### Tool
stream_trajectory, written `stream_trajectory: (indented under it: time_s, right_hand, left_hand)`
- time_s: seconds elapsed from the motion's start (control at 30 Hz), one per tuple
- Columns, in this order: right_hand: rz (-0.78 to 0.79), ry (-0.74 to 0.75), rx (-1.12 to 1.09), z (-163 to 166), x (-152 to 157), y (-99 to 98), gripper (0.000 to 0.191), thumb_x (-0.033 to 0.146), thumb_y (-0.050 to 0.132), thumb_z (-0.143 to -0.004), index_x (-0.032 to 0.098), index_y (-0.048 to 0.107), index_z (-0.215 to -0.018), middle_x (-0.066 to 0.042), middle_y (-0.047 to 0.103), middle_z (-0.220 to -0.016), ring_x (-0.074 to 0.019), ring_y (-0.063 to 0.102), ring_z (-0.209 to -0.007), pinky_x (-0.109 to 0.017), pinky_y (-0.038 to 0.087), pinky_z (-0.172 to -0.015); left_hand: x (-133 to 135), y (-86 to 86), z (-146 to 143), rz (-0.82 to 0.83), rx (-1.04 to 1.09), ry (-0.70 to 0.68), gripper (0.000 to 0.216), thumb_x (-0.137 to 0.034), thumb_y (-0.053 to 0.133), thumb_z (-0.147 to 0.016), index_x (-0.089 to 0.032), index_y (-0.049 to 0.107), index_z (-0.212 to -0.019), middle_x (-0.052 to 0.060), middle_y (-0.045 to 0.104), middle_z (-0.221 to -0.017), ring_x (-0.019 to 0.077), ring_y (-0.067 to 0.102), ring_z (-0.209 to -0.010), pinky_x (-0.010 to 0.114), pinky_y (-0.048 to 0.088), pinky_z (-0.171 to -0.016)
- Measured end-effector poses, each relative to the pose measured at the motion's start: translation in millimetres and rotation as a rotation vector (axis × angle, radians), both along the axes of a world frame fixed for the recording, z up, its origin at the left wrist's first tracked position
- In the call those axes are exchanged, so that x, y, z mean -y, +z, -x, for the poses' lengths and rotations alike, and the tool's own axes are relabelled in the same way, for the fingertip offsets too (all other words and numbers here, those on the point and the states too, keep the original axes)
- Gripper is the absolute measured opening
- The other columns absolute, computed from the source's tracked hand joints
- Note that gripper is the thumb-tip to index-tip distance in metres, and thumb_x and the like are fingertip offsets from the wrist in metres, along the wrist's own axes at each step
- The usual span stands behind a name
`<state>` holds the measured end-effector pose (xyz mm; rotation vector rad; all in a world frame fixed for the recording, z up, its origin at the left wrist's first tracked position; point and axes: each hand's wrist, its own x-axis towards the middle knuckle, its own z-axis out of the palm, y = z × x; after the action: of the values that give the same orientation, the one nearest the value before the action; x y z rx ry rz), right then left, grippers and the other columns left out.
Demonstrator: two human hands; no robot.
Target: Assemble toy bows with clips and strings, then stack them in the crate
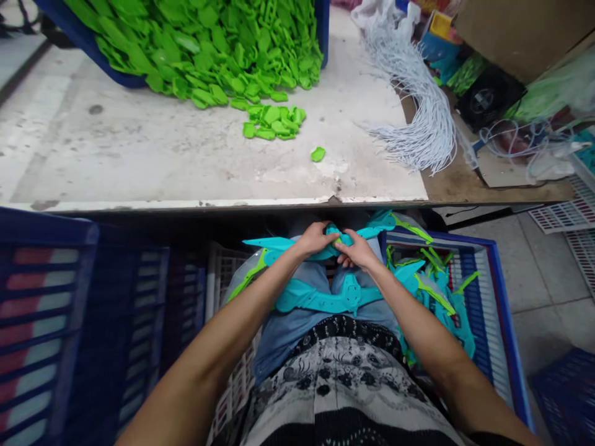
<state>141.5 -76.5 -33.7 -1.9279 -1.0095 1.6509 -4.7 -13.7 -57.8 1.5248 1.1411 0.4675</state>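
Here, smooth, pointed plastic bow (369, 232) | clasped mid-length by left hand (315, 240) and right hand (359, 251) | near worktop (176, 161)'s front edge

A worn white surface (158, 155), scuffed and stained along its front edge, bears a blue bin (82, 38) with bright green pieces (223, 52) spilling from its mouth. A small cluster (274, 122) sits just in front, one lone piece (318, 154) nearer the edge. At right, white strings (425, 133) fan partly onto brown wood (458, 189).
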Motion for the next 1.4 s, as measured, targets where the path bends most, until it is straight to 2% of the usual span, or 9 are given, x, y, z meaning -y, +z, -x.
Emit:
stream_trajectory:
  time_s: [0.17, 0.37, 0.67, 0.73, 0.83, 0.93, 1.07, 1.23, 1.4]
  right_hand:
    - [-0.133, 0.152, 0.178, -10.5, -1.2, -4.4, 0.057, 0.041, 0.07, -0.079, 0.021, 0.052, -0.129, 0.007, 0.052, -0.048, -0.0112, 0.05, -0.039, -0.018, 0.037, -0.037]
    - [-0.191, -0.24, -0.158, 9.3, 10.5, -22.3, 0.057, 0.046, 0.07, -0.072, 0.026, 0.048, -0.122, 0.008, 0.046, -0.065, -0.0109, 0.054, -0.054, -0.028, 0.056, -0.05]
    - [-0.202, -0.285, -0.099, 19.9, 7.4, -29.0, 0.063, 0.056, 0.07, -0.068, 0.023, 0.05, -0.118, 0.005, 0.06, -0.069, -0.0127, 0.059, -0.048, -0.024, 0.049, -0.042]
    - [-0.188, -0.224, -0.024, 15.2, 8.5, -24.5, 0.059, 0.055, 0.063, -0.075, 0.023, 0.049, -0.123, 0.005, 0.06, -0.065, -0.0147, 0.06, -0.048, -0.024, 0.047, -0.043]
    - [-0.245, 0.099, 0.291, 3.0, 5.6, -3.9, 0.047, 0.048, 0.059, -0.083, 0.022, 0.057, -0.122, 0.002, 0.061, -0.06, -0.0192, 0.063, -0.055, -0.028, 0.048, -0.052]
    - [-0.555, 0.4, 0.678, -5.7, -19.3, 31.8, 0.031, 0.043, 0.054, -0.089, 0.022, 0.068, -0.107, -0.006, 0.069, -0.075, -0.024, 0.065, -0.075, -0.033, 0.048, -0.07]
    - [-1.023, 0.475, 0.894, 1.4, -97.0, 69.3, 0.034, 0.026, 0.038, -0.097, 0.019, 0.064, -0.118, -0.011, 0.066, -0.109, -0.026, 0.056, -0.104, -0.038, 0.043, -0.09]
    - [-1.102, 0.751, 0.93, 17.3, -192.3, 62.6, 0.029, 0.017, 0.042, -0.094, 0.016, 0.064, -0.113, -0.012, 0.057, -0.121, -0.0262, 0.045, -0.111, -0.042, 0.04, -0.092]
    - [-1.113, 0.675, 0.822, 13.7, -184.6, 64.0, 0.029, 0.027, 0.04, -0.097, 0.011, 0.065, -0.097, -0.01, 0.061, -0.099, -0.0223, 0.05, -0.1, -0.039, 0.04, -0.091]
  left_hand:
    - [-2.9, -2.3, 2.7, -0.074, -0.075, -0.077, 0.04, -0.041, 0.057, -0.077, -0.009, 0.064, -0.101, 0.007, 0.066, -0.085, 0.0205, 0.06, -0.08, 0.029, 0.046, -0.072]
    - [-5.9, -1.6, 3.3, -0.089, -0.122, -0.116, 0.037, -0.042, 0.055, -0.082, -0.01, 0.064, -0.098, 0.007, 0.067, -0.082, 0.0202, 0.06, -0.077, 0.028, 0.046, -0.068]
    - [-6.2, 2.8, 1.0, -0.021, -0.215, -0.084, 0.038, -0.037, 0.052, -0.085, -0.008, 0.064, -0.106, 0.012, 0.07, -0.099, 0.0229, 0.064, -0.09, 0.028, 0.047, -0.075]
    - [-7.2, 2.7, 0.5, 0.034, -0.197, -0.043, 0.039, -0.039, 0.053, -0.085, -0.009, 0.064, -0.107, 0.011, 0.07, -0.101, 0.0232, 0.064, -0.092, 0.027, 0.048, -0.074]
    - [-9.3, 3.3, -1.4, 0.051, -0.204, -0.04, 0.04, -0.038, 0.056, -0.084, -0.01, 0.064, -0.111, 0.011, 0.07, -0.107, 0.0251, 0.064, -0.098, 0.029, 0.049, -0.079]
    - [-4.4, 9.6, -4.8, -0.028, -0.252, -0.07, 0.041, -0.034, 0.056, -0.085, -0.013, 0.061, -0.12, 0.013, 0.068, -0.114, 0.0273, 0.062, -0.106, 0.033, 0.047, -0.09]
    - [24.7, 25.5, -10.3, -0.379, -0.44, -0.028, 0.04, -0.031, 0.049, -0.091, -0.014, 0.057, -0.126, 0.018, 0.059, -0.125, 0.0309, 0.054, -0.116, 0.041, 0.043, -0.097]
    - [60.9, 28.3, -13.3, -0.641, -0.569, -0.262, 0.051, -0.027, 0.062, -0.083, -0.01, 0.051, -0.13, 0.023, 0.044, -0.141, 0.0366, 0.039, -0.132, 0.049, 0.035, -0.107]
    - [46.6, 24.6, -7.2, -0.596, -0.604, -0.274, 0.046, -0.011, 0.044, -0.087, -0.015, 0.047, -0.133, 0.019, 0.047, -0.141, 0.0311, 0.047, -0.125, 0.043, 0.045, -0.096]
